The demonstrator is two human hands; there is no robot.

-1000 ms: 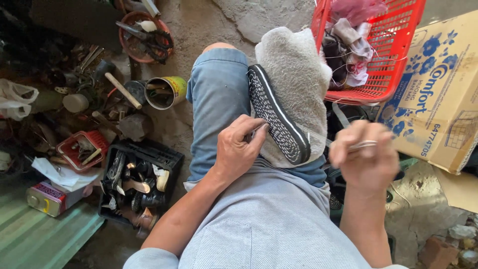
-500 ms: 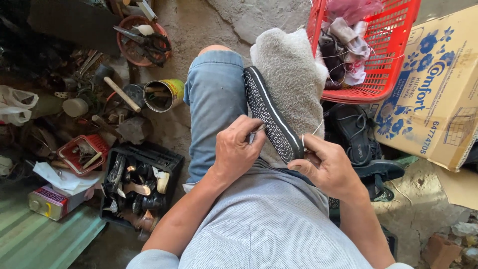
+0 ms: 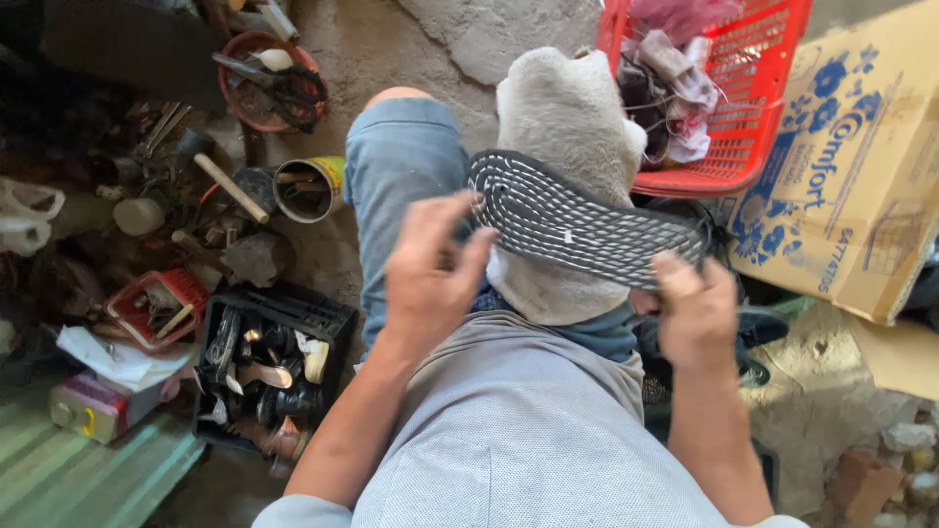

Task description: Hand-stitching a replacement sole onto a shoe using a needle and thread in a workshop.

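Observation:
A black shoe point(image 3: 577, 220) with a white-patterned sole lies sole-up across a grey towel point(image 3: 562, 127) draped over my knee. My left hand point(image 3: 430, 274) grips the shoe's left end, fingers curled over the edge. At the shoe's right end my right hand point(image 3: 694, 308) holds on, its fingers bent around the rim. I sit in blue jeans point(image 3: 396, 186) and a grey shirt; the shoe's upper is hidden beneath the sole.
A red basket point(image 3: 758, 88) of rags stands at the upper right beside a cardboard box point(image 3: 861, 186). A black crate point(image 3: 269, 367) of tools, a small red tray point(image 3: 156, 303), a tin can point(image 3: 308, 186) and a hammer point(image 3: 230, 186) crowd the floor at left.
The shoe has turned from lying along my leg to lying crosswise, sole up. My right hand moved down to its right end; my left hand shifted to its left end.

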